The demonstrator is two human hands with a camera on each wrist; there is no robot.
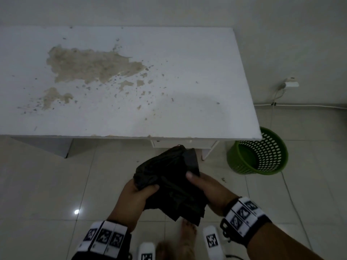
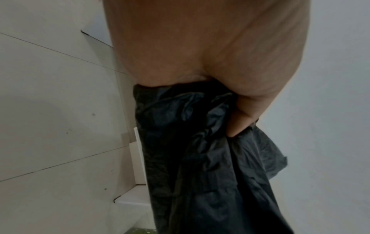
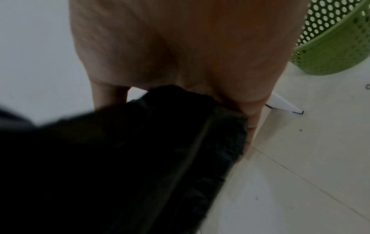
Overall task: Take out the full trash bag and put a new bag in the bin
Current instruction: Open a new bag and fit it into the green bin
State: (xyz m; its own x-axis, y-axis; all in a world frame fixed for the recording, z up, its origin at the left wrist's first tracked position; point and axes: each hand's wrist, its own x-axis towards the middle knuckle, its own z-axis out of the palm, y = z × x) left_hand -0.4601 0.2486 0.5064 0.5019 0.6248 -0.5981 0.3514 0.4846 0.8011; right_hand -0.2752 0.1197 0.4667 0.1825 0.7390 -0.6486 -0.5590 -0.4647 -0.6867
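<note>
A crumpled black trash bag [image 1: 169,177] is held in front of me, low above the tiled floor. My left hand [image 1: 139,190] grips its left side, thumb on top. My right hand [image 1: 199,182] holds its right side, thumb pressed on the plastic. In the left wrist view the black trash bag [image 2: 200,158] hangs from my curled left hand [image 2: 236,120]. In the right wrist view the black trash bag [image 3: 140,158] fills the lower left under my right hand [image 3: 230,114]. The green perforated bin [image 1: 259,152] stands on the floor to the right, with no bag inside; the green bin [image 3: 336,44] also shows at top right.
A white table [image 1: 187,72] with a large peeled, stained patch stands ahead; its leg [image 1: 210,151] is just left of the bin. A white wall plug [image 1: 290,84] and cable run along the wall and floor at the right. My bare foot [image 1: 187,229] is below the bag.
</note>
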